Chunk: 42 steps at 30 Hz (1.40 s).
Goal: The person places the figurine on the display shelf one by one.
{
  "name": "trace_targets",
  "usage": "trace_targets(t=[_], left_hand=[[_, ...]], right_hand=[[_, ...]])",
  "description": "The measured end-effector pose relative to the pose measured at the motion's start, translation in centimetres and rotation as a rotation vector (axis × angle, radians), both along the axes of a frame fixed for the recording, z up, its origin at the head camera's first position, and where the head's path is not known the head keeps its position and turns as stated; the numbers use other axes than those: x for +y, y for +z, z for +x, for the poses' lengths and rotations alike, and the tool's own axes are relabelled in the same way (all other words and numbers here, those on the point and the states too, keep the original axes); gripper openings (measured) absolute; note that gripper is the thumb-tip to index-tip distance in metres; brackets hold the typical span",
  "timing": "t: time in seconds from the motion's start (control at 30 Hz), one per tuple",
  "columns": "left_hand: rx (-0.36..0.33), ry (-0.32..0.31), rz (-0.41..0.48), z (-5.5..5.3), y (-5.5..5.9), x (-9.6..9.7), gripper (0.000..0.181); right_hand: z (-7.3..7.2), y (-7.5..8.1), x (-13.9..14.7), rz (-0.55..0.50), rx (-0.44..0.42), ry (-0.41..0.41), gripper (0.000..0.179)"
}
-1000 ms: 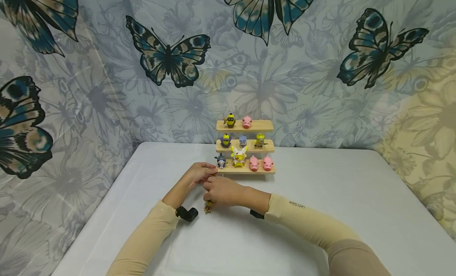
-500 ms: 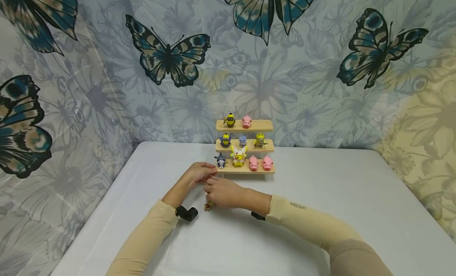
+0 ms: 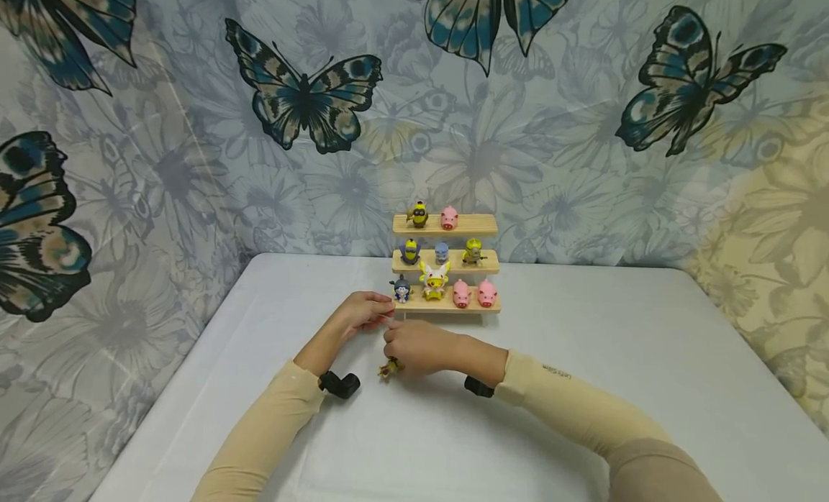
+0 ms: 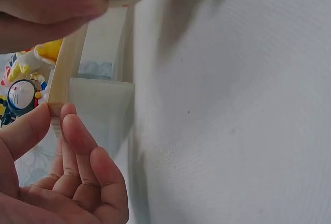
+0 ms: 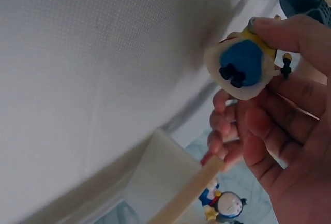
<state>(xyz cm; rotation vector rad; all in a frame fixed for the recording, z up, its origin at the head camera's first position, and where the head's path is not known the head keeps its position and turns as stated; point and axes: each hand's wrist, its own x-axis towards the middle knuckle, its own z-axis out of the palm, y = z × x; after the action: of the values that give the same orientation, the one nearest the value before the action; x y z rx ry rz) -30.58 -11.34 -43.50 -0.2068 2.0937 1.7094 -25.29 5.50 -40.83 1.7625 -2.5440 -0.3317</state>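
Observation:
In the head view my left hand (image 3: 363,311) is at the left end of a three-tier wooden display stand (image 3: 447,261). Its thumb and fingertips pinch the end of the lowest board (image 4: 59,92), as the left wrist view shows. Just in front of the stand, my right hand (image 3: 417,345) holds a small yellow toy figurine (image 3: 390,369) by thumb and fingers, over the table. Tilted in the right wrist view, the figurine (image 5: 240,66) shows a blue patch with two black feet-like bits, edged in white. A dark-blue figurine (image 4: 21,94) stands beside my left thumb.
Several figurines stand on the tiers, among them a white-and-yellow one (image 3: 434,283) and pink pigs (image 3: 487,293). Translucent supports (image 4: 98,110) carry the boards. A white cloth covers the table (image 3: 583,344), which meets a butterfly-print backdrop (image 3: 550,164).
My right hand has shifted slightly right with the figurine, which now leans more to the side. The left hand stays at the board's end.

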Motion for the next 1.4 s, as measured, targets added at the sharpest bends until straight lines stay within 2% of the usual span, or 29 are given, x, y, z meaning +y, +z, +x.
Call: trace_targets(t=[0.27, 0.5, 0.97, 1.4], left_hand=[[-0.006, 0.002, -0.003, 0.0, -0.1, 0.1, 0.033], [-0.005, 0.015, 0.003, 0.0, 0.0, 0.2, 0.033], [-0.006, 0.016, -0.01, 0.0, -0.1, 0.2, 0.032], [0.008, 0.004, 0.002, 0.0, -0.2, 0.2, 0.033]], right_hand=[[-0.2, 1.3, 1.6, -0.136, -0.105, -0.005, 0.021], [-0.6, 3.2, 2.8, -0.219, -0.232, -0.079, 0.029], [-1.5, 5.2, 4.8, -0.381, -0.272, -0.187, 0.025], [-2.7, 7.5, 6.5, -0.526, -0.332, -0.23, 0.027]])
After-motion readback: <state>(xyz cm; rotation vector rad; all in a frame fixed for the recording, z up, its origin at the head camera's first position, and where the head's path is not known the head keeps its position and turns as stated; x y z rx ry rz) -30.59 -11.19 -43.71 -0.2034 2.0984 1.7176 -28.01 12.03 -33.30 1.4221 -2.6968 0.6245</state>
